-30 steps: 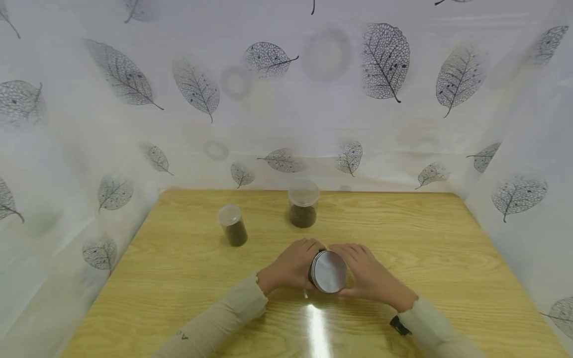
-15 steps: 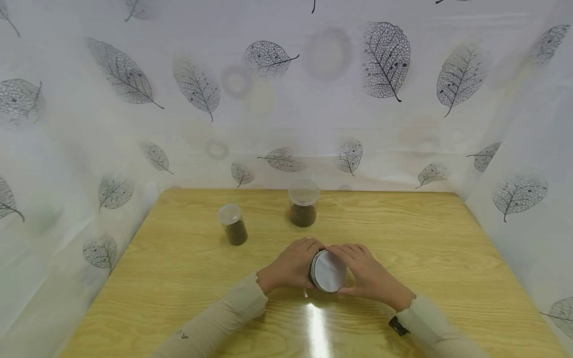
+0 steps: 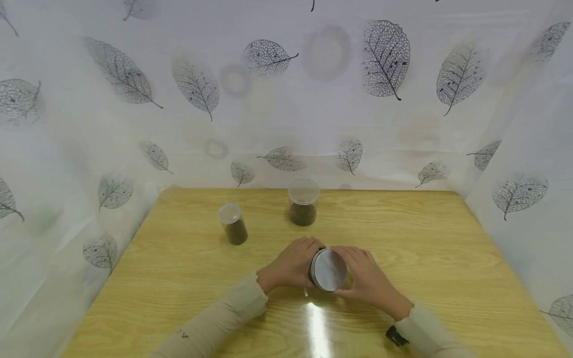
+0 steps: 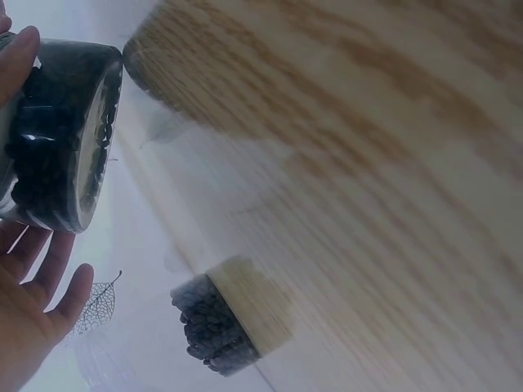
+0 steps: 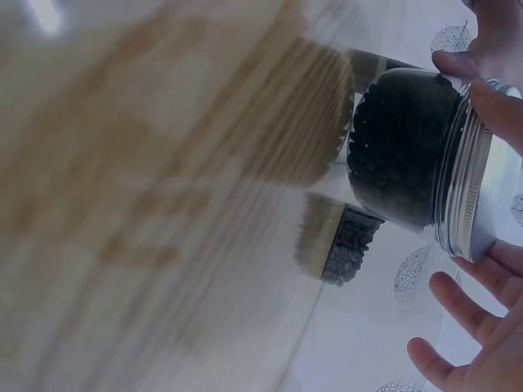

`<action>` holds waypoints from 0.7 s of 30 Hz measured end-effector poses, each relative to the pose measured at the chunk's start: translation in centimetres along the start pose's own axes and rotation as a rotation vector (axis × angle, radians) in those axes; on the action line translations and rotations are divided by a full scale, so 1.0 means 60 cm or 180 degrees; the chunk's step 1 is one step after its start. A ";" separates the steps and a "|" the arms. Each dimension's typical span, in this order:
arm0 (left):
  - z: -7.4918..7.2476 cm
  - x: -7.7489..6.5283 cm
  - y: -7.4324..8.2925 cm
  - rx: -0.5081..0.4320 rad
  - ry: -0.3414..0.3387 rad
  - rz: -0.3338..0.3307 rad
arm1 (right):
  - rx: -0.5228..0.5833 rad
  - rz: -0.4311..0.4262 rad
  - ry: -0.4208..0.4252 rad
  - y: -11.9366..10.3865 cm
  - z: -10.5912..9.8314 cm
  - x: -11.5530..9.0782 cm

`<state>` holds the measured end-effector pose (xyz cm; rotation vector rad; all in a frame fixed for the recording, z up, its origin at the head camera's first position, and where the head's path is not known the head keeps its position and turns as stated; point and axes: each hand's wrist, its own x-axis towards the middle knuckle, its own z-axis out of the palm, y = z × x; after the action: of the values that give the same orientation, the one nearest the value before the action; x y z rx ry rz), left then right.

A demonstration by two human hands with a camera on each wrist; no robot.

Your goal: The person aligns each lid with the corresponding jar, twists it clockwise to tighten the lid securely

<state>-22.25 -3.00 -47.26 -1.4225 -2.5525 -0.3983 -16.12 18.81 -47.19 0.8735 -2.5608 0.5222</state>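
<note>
A clear jar [image 5: 400, 151] of dark beans, topped with a silver screw lid [image 3: 330, 270], is between both hands near the middle front of the table. From the left side, my left hand [image 3: 293, 263] grips the jar body. My right hand [image 3: 369, 276] holds the lid's edge, its fingertips at the far side and its thumb at the near side. In the left wrist view the beans show through the jar wall, and the jar's base faces the glossy tabletop. The left palm is hidden in the head view.
A wide clear jar [image 3: 303, 211], partly filled with dark contents, stands near the table's back edge. To its left is a narrower clear jar [image 3: 235, 228] with a pale lid. Leaf-printed sheeting [image 3: 286, 109] surrounds the wooden table [image 3: 403, 223] at the back and sides.
My right hand has turned slightly: its fingertips slid right along the lid's far edge, while its thumb and wrist shifted a little left. The left hand and jar stay in place.
</note>
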 end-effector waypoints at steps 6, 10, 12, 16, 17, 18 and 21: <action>0.001 0.000 -0.001 -0.0022 0.0033 0.0004 | 0.0057 0.0093 0.0038 -0.003 0.005 -0.006; 0.001 0.000 0.000 -0.0040 0.0009 -0.0022 | 0.0143 0.0115 0.0026 -0.003 0.007 -0.008; 0.001 0.000 0.000 -0.0051 0.0008 -0.0026 | 0.0213 0.0128 -0.0010 -0.003 0.007 -0.008; 0.001 0.000 0.000 -0.0023 0.0047 -0.0002 | 0.0343 0.0089 -0.0094 -0.002 0.005 -0.006; 0.001 0.000 0.000 -0.0012 0.0061 0.0008 | 0.0357 0.0052 -0.0112 -0.001 0.004 -0.005; 0.002 0.000 0.000 -0.0005 0.0077 0.0019 | 0.0363 0.0007 -0.0132 0.000 0.004 -0.004; 0.003 0.000 -0.001 0.0004 0.0117 0.0038 | 0.0370 -0.0175 -0.0183 0.005 0.000 0.001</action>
<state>-22.29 -2.99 -47.42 -1.4161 -2.5136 -0.4169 -16.37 18.99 -47.23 1.0096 -2.5710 0.6434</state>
